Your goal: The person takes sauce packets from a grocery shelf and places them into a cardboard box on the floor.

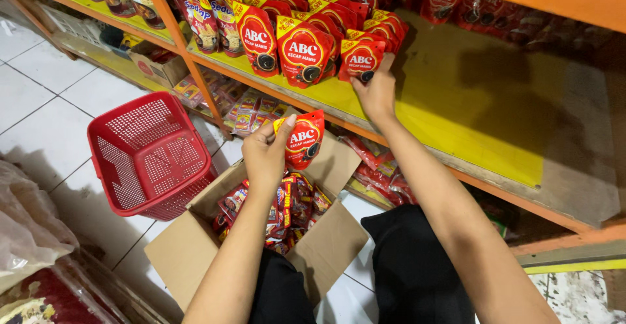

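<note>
Red sauce pouches stand, seemingly upright, on the yellow shelf.

One red basket, one open cardboard box, two hands.

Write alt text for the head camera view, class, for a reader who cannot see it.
The left hand holds a red sauce pouch above an open cardboard box of pouches, while the right hand sets another pouch on a yellow shelf. A red basket sits on the floor.

head cam | looks down, forward | close over hands, shelf
</note>
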